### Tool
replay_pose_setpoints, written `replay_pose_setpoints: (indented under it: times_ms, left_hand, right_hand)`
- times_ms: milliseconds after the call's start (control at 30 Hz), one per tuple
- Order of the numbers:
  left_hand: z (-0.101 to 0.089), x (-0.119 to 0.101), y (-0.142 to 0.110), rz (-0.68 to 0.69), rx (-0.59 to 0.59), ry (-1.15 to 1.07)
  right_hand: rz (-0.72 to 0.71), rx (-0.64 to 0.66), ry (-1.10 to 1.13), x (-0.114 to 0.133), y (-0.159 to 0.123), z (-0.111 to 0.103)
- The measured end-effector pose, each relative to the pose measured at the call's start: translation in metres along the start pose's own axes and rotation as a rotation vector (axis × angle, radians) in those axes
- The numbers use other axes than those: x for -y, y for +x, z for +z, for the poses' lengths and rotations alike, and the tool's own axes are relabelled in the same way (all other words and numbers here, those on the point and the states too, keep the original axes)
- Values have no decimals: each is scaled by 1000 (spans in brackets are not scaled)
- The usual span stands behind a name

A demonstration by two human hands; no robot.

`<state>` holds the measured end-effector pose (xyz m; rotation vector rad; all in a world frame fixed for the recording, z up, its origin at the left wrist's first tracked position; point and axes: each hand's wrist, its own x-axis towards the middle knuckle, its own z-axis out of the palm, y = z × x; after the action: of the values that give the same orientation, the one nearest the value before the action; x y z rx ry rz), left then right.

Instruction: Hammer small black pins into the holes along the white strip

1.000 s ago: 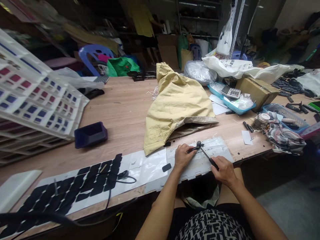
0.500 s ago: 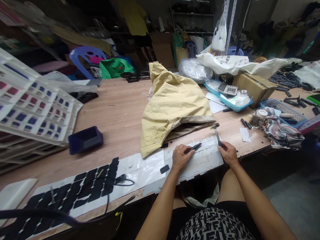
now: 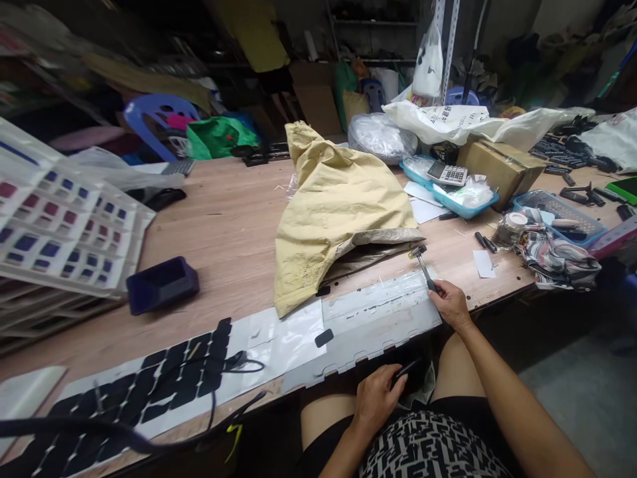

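Observation:
My right hand (image 3: 450,303) grips a small hammer (image 3: 425,270) by its dark handle, the head resting over the far side of a pale work strip (image 3: 371,325) on the table edge. Below that edge, above my lap, my left hand (image 3: 381,393) is closed on a slim black part (image 3: 407,369); what kind of part it is I cannot make out. A yellow sack (image 3: 348,206) lies behind the strip, its dark mouth facing me. One black rounded pad (image 3: 324,338) sits on the strip's left end.
To the left are a dark blue bin (image 3: 162,284), a white crate (image 3: 64,226) and a sheet of black pads (image 3: 184,365) with a cable across it. To the right lie a blue tray (image 3: 468,206), a cardboard box (image 3: 500,169) and a basket (image 3: 560,216).
My left hand has drawn back from the pale strip to below the table edge, carrying the black part. My right hand keeps the hammer in nearly the same place.

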<state>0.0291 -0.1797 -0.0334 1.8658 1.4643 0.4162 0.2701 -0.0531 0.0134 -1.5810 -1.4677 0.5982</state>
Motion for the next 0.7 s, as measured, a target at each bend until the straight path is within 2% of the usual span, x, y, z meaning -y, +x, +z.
replay_pose_setpoints:
  times_ms: [33,100,167,200,267,300,433,500,567,633,700]
  left_hand:
    - [2,0,1,-57,34,14]
    - [-5,-6,6,-81,115,-15]
    - [-23,-19,16,-12,151,-115]
    - [-35,-27,25,27,131,-175]
    - [-63,-40,55,73,4,-257]
    - [-78,-44,75,74,-101,-263]
    - [-123,-37,175,-2,-520,-52]
    - [-134,-28,218,-157,-569,50]
    - [-139,-21,248,-329,-583,116]
    - [-140,-18,266,-456,-603,142]
    - [-139,-18,273,-515,-621,143]
  right_hand:
    - [-3,0,-6,1,0,0]
    - [-8,-2,-19,2,-1,0]
    - [-10,-2,-29,3,-1,0]
    - [-10,-1,-33,3,-1,0]
    - [-13,3,-37,3,-1,0]
    - [-16,6,-37,3,-1,0]
    - [-29,8,-34,3,0,0]
    - [-33,4,-34,2,0,0]
    - [-34,1,-34,2,-1,0]
    - [-32,1,-33,3,-1,0]
    - [-28,3,-34,3,-2,-1]
